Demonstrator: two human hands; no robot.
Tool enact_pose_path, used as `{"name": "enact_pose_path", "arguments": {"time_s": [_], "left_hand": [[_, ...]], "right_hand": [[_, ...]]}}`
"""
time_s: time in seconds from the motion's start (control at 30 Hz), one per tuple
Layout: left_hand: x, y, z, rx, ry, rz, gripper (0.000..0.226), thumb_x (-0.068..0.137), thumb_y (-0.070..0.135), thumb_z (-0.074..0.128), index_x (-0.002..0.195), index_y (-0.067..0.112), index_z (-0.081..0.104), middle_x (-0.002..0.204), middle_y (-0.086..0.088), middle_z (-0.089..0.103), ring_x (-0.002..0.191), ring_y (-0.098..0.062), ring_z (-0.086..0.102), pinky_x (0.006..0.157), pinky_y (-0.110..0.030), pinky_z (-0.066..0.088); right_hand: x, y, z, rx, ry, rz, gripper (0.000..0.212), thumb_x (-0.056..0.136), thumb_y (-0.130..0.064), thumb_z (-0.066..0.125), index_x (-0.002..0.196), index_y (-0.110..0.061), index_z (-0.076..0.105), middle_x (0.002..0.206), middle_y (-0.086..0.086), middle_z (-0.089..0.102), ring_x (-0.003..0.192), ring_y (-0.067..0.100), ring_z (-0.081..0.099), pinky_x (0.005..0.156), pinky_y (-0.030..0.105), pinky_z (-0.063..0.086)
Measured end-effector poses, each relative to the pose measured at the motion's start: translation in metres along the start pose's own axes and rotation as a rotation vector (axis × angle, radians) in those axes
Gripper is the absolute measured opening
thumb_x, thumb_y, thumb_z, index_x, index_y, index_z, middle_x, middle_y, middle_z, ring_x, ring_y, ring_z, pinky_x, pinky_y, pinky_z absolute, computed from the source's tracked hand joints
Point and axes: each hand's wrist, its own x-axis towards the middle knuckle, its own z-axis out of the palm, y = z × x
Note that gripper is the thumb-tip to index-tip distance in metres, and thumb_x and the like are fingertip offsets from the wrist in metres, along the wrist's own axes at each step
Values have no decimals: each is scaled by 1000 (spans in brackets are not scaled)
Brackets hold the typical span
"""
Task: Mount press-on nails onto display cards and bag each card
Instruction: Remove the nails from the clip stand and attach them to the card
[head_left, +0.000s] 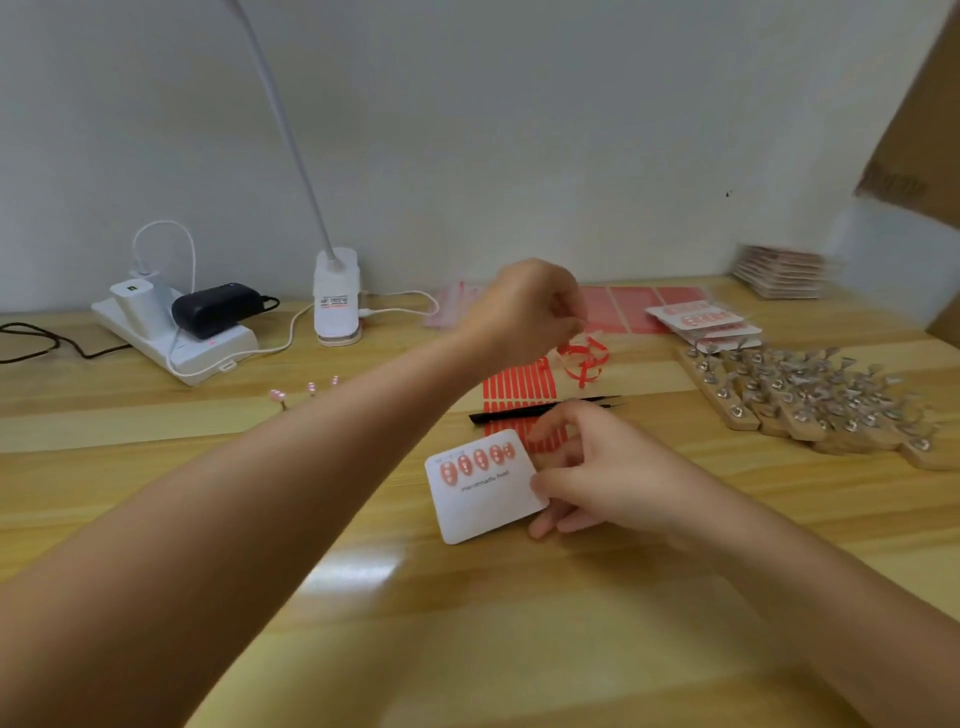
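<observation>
Five pink nails (478, 462) sit along the top of a white display card (485, 488), near centre on the bench (363, 597). Right hand (597, 478) pinches the card's right edge, tilting it. Left hand (530, 306), fingers curled (contents unclear), hangs farther off above red tape scraps (582, 358). Tilted, loosely stuck nails could slide off.

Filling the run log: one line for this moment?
right hand holds display card | left hand raised, fingers curled | tweezers on table
</observation>
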Motion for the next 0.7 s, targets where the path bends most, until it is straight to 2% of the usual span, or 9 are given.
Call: {"name": "enact_pose_path", "arguments": {"time_s": [0.07,0.2,0.3,0.37,0.43,0.5,0.57,0.63,0.7], "left_hand": [[18,0,16,79,-32,11,10,84,2,60,86,2,69,77,-2,63,69,-9,56,55,-8,42],[40,0,36,187,-167,-8,24,84,-2,52,100,-1,69,96,-12,64,92,-19,58,84,-25,44],[48,-1,33,228,-230,13,30,86,-2,51,109,6,68,115,-6,66,108,-18,58,87,-20,40],[50,-2,28,262,-257,39,24,86,2,54,103,7,71,111,-5,68,104,-17,60,82,-19,41],[50,-4,24,278,-252,28,20,86,3,57,100,7,71,105,-5,69,94,-14,62,81,-21,44],[50,-5,21,261,-226,9,19,86,2,58,100,6,71,100,-6,70,82,-11,62,82,-24,48],[50,-7,19,253,-202,6,17,85,2,59,97,6,71,94,-5,71,76,-8,59,78,-23,49],[49,-7,16,255,-188,14,13,84,3,60,90,7,71,85,-1,69,72,-7,58,64,-13,45],[48,-7,14,245,-179,20,7,83,4,64,79,9,67,76,3,63,68,-7,56,52,-6,38]], "right_hand": [[0,0,0,-153,54,-48,24,85,-3,53,83,-26,48,80,0,61,56,8,67,51,21,54],[-3,2,0,-395,178,-144,14,84,-11,53,78,-21,60,68,-1,65,60,12,64,51,26,52],[-3,4,1,-487,246,-215,18,86,-16,54,82,-8,69,71,4,66,65,15,63,55,29,54],[-3,4,3,-516,266,-252,23,86,-18,53,85,-2,69,78,11,68,71,20,64,66,37,55],[-4,4,5,-543,272,-272,26,87,-19,51,85,0,68,82,14,68,76,23,64,69,40,55],[-6,3,6,-580,264,-291,30,88,-20,48,73,1,63,72,11,63,65,21,59,59,35,52],[-8,0,8,-608,255,-306,35,88,-20,45,57,-4,46,55,7,45,49,17,41,46,32,34],[-10,-2,9,-610,252,-306,40,89,-22,43,52,-9,35,50,3,33,44,14,28,44,28,23],[-12,-4,11,-630,255,-305,42,89,-26,42,51,-11,32,49,2,31,43,14,25,43,28,19]]}}
